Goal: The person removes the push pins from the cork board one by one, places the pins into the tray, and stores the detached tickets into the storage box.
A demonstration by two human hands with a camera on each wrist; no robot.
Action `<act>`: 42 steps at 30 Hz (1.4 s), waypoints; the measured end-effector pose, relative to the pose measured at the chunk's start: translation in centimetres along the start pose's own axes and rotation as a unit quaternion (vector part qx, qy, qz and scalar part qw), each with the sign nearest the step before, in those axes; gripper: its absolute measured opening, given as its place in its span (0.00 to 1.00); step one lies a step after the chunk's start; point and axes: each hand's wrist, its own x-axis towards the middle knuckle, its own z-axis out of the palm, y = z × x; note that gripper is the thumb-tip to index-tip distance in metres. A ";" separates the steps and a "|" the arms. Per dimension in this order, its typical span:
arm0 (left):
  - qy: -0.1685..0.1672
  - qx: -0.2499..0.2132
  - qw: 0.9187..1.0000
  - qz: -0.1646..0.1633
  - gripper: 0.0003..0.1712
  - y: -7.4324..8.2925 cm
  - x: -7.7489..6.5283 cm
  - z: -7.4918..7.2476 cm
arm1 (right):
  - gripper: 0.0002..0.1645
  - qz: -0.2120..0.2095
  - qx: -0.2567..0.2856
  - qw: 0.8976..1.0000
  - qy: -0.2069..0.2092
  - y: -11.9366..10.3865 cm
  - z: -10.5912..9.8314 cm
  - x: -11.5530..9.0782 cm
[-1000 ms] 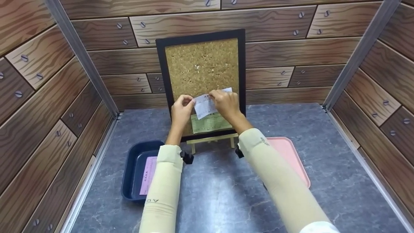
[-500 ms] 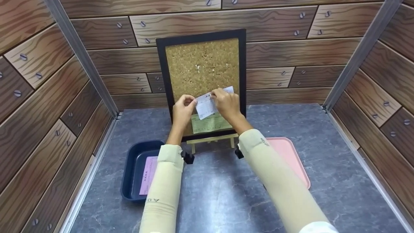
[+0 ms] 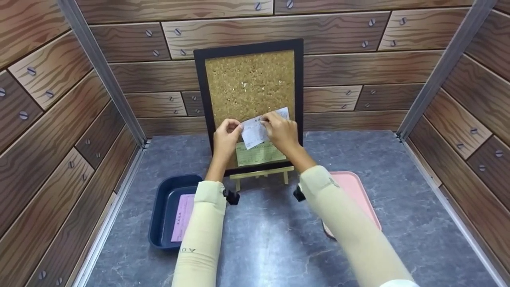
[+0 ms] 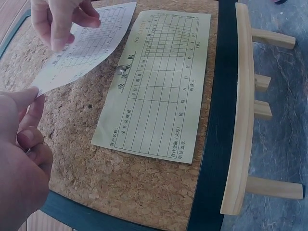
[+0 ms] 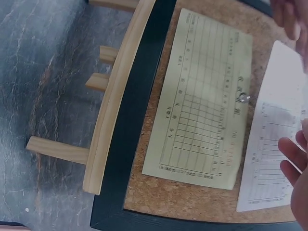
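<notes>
Pinched at its left corner by my left hand [image 3: 225, 138], a white printed receipt slip [image 3: 252, 134] slants across the lower part of a framed cork board [image 3: 243, 71]. My right hand [image 3: 283, 132] bends over the slip's upper edge. Its thumb and forefinger pinch a small pale thing there, mostly hidden by the fingers. Below lies a light green receipt slip [image 4: 154, 86], fixed near its top edge with a clear push pin [image 4: 120, 70]. In the left wrist view the white slip's near edge curves away from the cork; its left corner ends between my left thumb and finger.
A small wooden easel [image 3: 261, 173] supports the board on the grey marbled tabletop [image 3: 263, 239]. Left of it is a dark blue tray [image 3: 159, 215] with a pink-purple slip [image 3: 182, 219]. A pink tray [image 3: 352, 183] lies at right, partly under my right forearm.
Both hands and the white slip have shifted slightly to the right along the board. The left hand keeps its pinch on the corner, and the right fingers stay at the slip's upper edge.
</notes>
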 end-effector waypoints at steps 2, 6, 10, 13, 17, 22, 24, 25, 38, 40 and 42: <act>0.000 -0.012 1.000 0.000 0.06 -0.1 -0.3 0.0 | 0.06 0.000 0.023 1.000 0.009 0.0 -0.8 -0.7; -0.009 -0.036 0.999 0.001 0.08 -0.5 -1.1 0.1 | 0.05 0.003 0.063 0.998 0.022 0.5 -3.2 -2.7; -0.030 -0.046 0.999 0.000 0.10 -0.4 -1.9 0.2 | 0.06 0.029 0.101 0.994 0.019 1.9 -6.2 -5.4; -0.035 -0.040 0.999 -0.004 0.09 0.6 -2.6 -0.2 | 0.08 0.055 0.121 0.991 0.018 3.4 -8.2 -7.6; -0.031 -0.031 0.999 -0.011 0.08 1.5 -3.3 -0.9 | 0.08 0.096 0.128 0.987 0.015 5.8 -10.0 -10.6; -0.036 -0.047 0.998 -0.019 0.09 1.1 -3.6 -1.9 | 0.07 0.168 0.124 0.978 -0.011 8.1 -11.6 -14.0; -0.033 -0.053 0.998 -0.017 0.09 0.8 -3.8 -2.5 | 0.07 0.190 0.120 0.974 -0.026 8.7 -12.0 -15.0; -0.030 -0.055 0.998 -0.015 0.09 0.7 -3.9 -2.8 | 0.07 0.198 0.117 0.973 -0.032 9.0 -12.1 -15.5; 0.040 -0.092 0.995 -0.026 0.10 1.6 -7.9 -7.8 | 0.09 0.253 0.081 0.960 -0.092 10.0 -12.7 -20.1; 0.054 -0.101 0.993 -0.037 0.10 1.4 -8.9 -8.7 | 0.08 0.251 0.074 0.961 -0.094 10.1 -12.7 -20.7; 0.065 -0.106 0.991 -0.054 0.10 1.5 -9.9 -9.6 | 0.07 0.249 0.074 0.961 -0.093 10.2 -12.7 -21.1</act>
